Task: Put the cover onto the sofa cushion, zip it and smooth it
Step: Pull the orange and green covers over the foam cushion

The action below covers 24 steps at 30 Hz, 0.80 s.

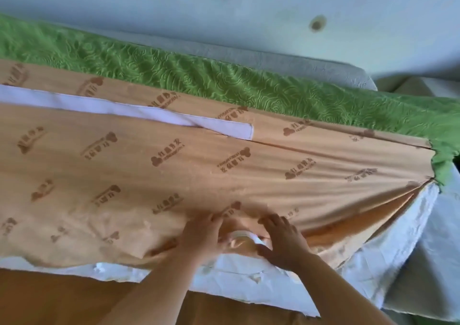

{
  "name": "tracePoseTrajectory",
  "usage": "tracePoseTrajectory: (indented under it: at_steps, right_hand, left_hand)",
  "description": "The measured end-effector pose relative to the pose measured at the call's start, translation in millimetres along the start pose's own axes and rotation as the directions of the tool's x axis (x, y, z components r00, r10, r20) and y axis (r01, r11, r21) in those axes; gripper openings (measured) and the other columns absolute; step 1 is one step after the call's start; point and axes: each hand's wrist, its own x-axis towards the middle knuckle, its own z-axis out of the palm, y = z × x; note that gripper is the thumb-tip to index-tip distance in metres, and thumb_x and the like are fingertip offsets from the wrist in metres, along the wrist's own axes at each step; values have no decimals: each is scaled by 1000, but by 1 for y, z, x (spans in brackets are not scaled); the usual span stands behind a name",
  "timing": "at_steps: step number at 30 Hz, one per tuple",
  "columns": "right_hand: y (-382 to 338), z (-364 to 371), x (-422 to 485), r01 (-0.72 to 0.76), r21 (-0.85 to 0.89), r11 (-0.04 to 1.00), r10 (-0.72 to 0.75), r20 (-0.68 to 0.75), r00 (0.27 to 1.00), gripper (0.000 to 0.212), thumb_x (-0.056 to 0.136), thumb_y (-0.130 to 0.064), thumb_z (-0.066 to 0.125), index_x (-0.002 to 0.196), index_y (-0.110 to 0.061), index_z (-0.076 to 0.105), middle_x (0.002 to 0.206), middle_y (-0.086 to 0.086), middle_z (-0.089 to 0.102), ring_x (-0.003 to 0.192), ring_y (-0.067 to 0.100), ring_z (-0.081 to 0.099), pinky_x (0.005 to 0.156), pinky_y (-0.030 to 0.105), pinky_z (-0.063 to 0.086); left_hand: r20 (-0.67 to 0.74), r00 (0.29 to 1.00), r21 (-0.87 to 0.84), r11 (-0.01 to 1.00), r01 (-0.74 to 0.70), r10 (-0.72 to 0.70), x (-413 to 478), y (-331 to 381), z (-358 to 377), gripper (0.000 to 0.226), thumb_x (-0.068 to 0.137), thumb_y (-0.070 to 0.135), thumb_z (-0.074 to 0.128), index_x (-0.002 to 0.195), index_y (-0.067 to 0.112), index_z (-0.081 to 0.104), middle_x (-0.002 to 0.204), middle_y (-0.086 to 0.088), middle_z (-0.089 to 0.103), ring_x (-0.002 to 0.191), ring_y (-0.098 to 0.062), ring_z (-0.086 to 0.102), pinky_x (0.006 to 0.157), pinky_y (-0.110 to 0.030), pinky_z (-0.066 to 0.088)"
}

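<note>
1. The cover point(174, 180) is a thin, smooth peach-orange cloth printed with repeating brown logos. It lies spread flat across most of the view, with soft creases fanning toward the right corner.
2. The far edge of the cover meets a green panel point(199, 75) along a straight seam. The green is glossy, embossed with swirling rose shapes, and wraps round the right corner.
3. The cushion point(408, 227) is under the cover. It is a broad slab wrapped in crinkled white fabric, left bare along the near edge and at the right corner.
4. My left hand point(201, 235) is at the near hem of the cover, fingers curled into the cloth and pinching a fold. The picture is blurred here.
5. My right hand point(281, 240) is just beside it. The fingers arch over the top of the cloth and the thumb is tucked against the hem, so it grips the cover too.
6. Between the hands the hem bunches into a rounded puff with a pale band across it.
7. A flat white strip point(124, 110), ribbon-like with a square end, lies slantwise on the upper left of the cover. A thin straight line runs on from its end toward the right corner.
8. Below the cushion there is a plain orange-brown cloth point(62, 299). I cannot tell what it belongs to.
9. Behind everything are a grey, coarse-woven sofa back point(273, 58) and a pale wall point(224, 6) with one round brownish mark.
</note>
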Motion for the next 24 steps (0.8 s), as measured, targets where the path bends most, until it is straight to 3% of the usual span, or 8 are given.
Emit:
tracePoseTrajectory:
  at_steps: [3,6,10,13,15,17,20,24]
  right_hand:
    - [-8,-35,18,-17,-79,997,-18,-421,907,74,66,-46,76,129,-24,43,125,6,54,110,30,56,83,44,52]
    - [-16,-53,40,-91,-163,982,-19,-574,819,89,40,-33,89,120,-24,51,113,14,63,104,32,51,71,46,54]
    - [-22,-66,66,-113,-202,973,-54,-672,739,46,52,-13,78,96,-24,71,108,9,66,97,30,55,72,41,51]
    - [-24,-78,75,-8,-201,980,-147,-744,651,28,61,-6,46,70,-18,70,89,4,70,75,29,64,61,32,53]
    - [-25,-83,78,78,-30,997,-77,-700,710,28,69,-1,45,80,-11,69,82,9,69,72,33,65,56,35,54]
    - [-26,-74,74,12,111,994,45,-496,867,26,87,-7,43,105,-13,60,96,13,68,87,38,64,66,40,49]
    - [-28,-40,58,-24,20,1000,29,-299,954,33,87,-12,41,118,-23,49,113,6,64,101,33,62,80,39,48]
    - [-39,-40,65,-37,-66,997,24,-195,980,45,87,-8,39,129,-21,44,126,6,54,117,29,52,91,37,43]
  left_hand:
    - [-373,928,111,994,18,25,19,-1,-31,51,65,37,77,106,12,61,92,-8,59,81,-28,62,62,-33,50]
    - [-496,868,196,975,102,9,36,-8,-51,70,56,33,83,119,13,59,110,-13,60,93,-32,59,75,-39,50]
    - [-621,779,305,943,131,93,55,-22,-63,39,54,16,78,92,19,72,98,-9,65,88,-29,47,75,-39,41]
    - [-681,711,268,963,19,176,65,-29,-71,22,66,5,47,58,14,66,69,-3,60,75,-26,45,68,-34,41]
    - [-654,736,202,978,-56,177,63,-30,-78,22,62,5,40,50,12,57,55,-1,53,60,-25,51,57,-25,40]
    - [-613,764,183,977,-110,201,56,-32,-72,10,58,8,49,51,14,53,51,1,50,51,-21,53,48,-19,33]
    - [-443,859,175,964,-199,257,39,-32,-37,16,45,8,60,54,18,53,53,3,52,50,-19,55,58,-23,31]
    - [-225,962,228,968,-102,155,41,-26,-43,26,71,9,52,92,18,64,93,1,61,95,-21,57,84,-27,39]
